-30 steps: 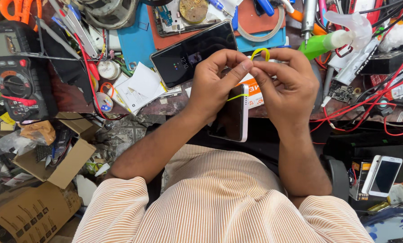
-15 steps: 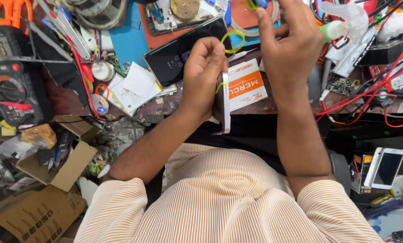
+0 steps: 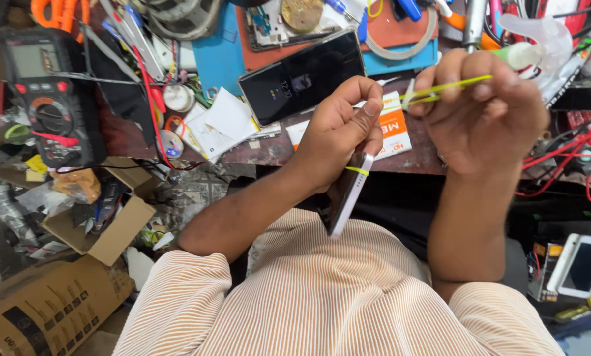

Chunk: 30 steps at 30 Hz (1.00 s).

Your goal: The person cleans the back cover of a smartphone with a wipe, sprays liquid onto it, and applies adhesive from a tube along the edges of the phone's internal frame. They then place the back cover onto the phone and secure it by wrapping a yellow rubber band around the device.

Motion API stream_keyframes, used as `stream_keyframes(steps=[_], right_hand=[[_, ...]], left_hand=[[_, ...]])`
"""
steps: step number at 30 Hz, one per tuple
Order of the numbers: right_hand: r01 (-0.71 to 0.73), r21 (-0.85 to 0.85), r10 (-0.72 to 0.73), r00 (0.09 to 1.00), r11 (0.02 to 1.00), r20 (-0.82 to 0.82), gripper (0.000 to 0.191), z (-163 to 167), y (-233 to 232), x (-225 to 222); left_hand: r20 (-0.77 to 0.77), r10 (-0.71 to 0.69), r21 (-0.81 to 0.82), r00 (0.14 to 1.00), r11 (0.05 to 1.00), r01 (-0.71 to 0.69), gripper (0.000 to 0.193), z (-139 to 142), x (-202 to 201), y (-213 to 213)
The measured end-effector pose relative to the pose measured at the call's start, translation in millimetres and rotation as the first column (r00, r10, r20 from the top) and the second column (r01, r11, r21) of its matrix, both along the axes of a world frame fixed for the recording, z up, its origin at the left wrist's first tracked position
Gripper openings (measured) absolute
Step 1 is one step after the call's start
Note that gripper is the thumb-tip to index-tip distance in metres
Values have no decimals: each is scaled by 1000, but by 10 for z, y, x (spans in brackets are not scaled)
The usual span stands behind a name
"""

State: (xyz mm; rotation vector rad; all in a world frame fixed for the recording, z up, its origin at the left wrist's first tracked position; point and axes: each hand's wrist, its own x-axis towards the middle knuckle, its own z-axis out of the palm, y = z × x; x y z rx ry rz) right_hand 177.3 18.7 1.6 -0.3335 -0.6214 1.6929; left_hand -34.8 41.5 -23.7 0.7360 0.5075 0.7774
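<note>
The cluttered workbench fills the top, with a black phone at 12 o'clock and a multimeter at 10. An open cardboard box at 8 o'clock holds small scraps. The left hand grips a white phone on its edge. The right hand pinches a yellow rubber band and stretches it tight, seemingly to bind the phone.

Black multimeter, dark phone on bench, cardboard box, red wires
</note>
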Motion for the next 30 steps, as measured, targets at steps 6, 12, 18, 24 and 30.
stream_keyframes(steps=[6, 12, 18, 24, 30], right_hand=[[73, -160, -57, 993, 984, 105, 45, -255, -225, -31], [314, 156, -307, 516, 936, 800, 37, 57, -641, -134], [186, 523, -552, 177, 832, 815, 51, 328, -741, -618], [210, 530, -547, 28, 821, 837, 34, 414, -739, -717], [320, 294, -390, 294, 900, 873, 36, 329, -786, -457]], left_hand=[[44, -7, -122, 999, 993, 13, 42, 155, 30, -128], [-96, 302, 84, 949, 952, -294, 61, 179, -52, -203], [-291, 574, 140, 766, 817, -559, 55, 61, -53, -334], [-34, 551, 356, 834, 786, -504, 57, 58, -55, -375], [-193, 126, 631, 973, 775, 24, 51, 364, -211, -160]])
